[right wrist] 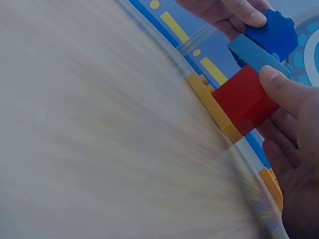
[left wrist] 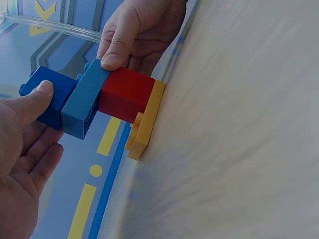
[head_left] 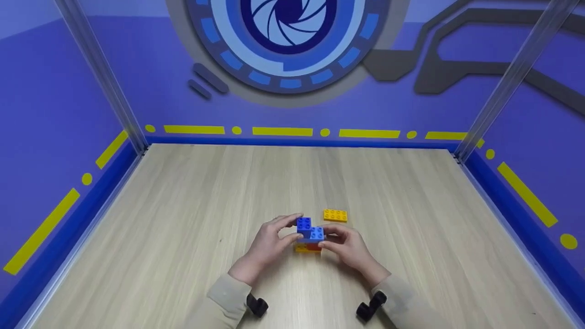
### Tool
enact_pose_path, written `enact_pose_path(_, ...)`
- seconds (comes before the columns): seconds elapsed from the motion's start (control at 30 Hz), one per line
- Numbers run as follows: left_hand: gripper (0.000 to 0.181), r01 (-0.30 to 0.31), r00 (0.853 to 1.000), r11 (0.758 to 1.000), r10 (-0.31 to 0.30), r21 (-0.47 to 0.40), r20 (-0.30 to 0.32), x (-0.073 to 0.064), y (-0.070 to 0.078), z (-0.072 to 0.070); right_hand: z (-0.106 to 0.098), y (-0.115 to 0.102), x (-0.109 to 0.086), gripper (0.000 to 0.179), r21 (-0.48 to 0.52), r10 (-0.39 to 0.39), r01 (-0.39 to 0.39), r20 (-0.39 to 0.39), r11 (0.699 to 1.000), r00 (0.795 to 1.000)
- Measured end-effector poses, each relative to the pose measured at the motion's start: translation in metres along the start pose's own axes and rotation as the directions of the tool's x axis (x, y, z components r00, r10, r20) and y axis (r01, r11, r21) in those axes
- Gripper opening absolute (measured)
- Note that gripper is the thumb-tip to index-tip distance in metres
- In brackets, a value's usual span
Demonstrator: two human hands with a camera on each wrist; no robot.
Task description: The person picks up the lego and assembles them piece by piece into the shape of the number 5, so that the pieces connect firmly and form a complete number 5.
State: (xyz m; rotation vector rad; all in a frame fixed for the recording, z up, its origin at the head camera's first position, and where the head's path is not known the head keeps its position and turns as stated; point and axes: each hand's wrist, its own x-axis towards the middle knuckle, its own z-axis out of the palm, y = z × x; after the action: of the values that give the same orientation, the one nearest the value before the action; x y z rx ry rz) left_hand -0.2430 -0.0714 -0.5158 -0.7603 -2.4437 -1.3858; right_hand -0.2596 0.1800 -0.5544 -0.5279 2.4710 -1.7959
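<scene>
A small stack of toy building bricks stands on the table between both hands. At its bottom is a thin yellow brick [left wrist: 150, 117], with a red brick [left wrist: 127, 92] on one end of it. Across the red one lies a light blue brick [head_left: 317, 234], overhanging to the left. A dark blue brick [head_left: 304, 224] sits on that overhanging end. My left hand [head_left: 266, 243] pinches the dark blue brick between thumb and fingers. From the right side, my right hand [head_left: 351, 246] pinches the light blue brick, its thumb also lying right at the red brick's top edge.
Another thin yellow brick [head_left: 335, 215] lies flat on the wooden table [head_left: 219, 192], just beyond the right hand. Blue panels with yellow markings [head_left: 282, 131] enclose the table at the back and sides. Clear corner posts [head_left: 103, 77] rise at the back corners.
</scene>
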Motion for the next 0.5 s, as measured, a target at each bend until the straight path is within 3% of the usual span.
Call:
enact_pose_path(0.3, 0.046, 0.037, 0.999, 0.998, -0.037, -0.042, -0.003, 0.001, 0.0006, 0.0004, -0.0002, 0.0004, 0.0009, 0.037, -0.005, 0.006, -0.006, -0.003, 1.0, 1.0)
enact_pose_path(0.5, 0.045, 0.013, 1.0, 1.0, -0.014, -0.019, -0.005, -0.0002, 0.0013, 0.0004, -0.0005, 0.0003, 0.0009, 0.036, -0.004, -0.001, 0.001, 0.012, 1.0, 1.0)
